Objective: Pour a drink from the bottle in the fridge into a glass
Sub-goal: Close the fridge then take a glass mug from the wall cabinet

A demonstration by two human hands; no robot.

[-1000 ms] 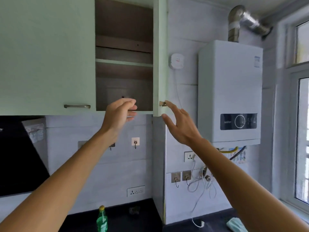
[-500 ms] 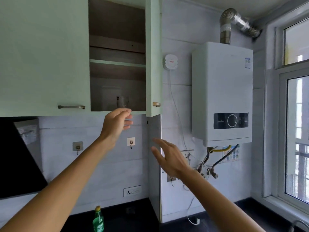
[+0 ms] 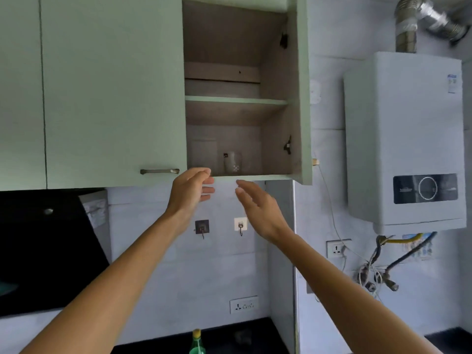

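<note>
Both your hands were up under the open cupboard (image 3: 237, 139), and both were empty. Your left hand (image 3: 190, 191) had its fingers curled loosely, just below the front edge of the bottom shelf (image 3: 252, 177). Your right hand (image 3: 258, 208) was flat and spread out, a little lower and to the right. Neither one touched anything.

The glass (image 3: 233, 162) stood upright on the bottom shelf, toward its left side and set back from the front edge. It was just above your left hand. The green bottle (image 3: 197, 343) stood down on the counter (image 3: 224, 341), by the bottom edge of the view, with only its top showing.

Here is what I think could have gone wrong. The glass was high up and you looked at it from below, so you could not see where it sat on the shelf. If you had reached in fast, your fingers could have bumped it and tipped it over. It could have rolled off the front edge and broken on the counter, maybe hitting the bottle. The open door (image 3: 305, 98) hung by your right arm, so a quick swing could have knocked it.
</note>
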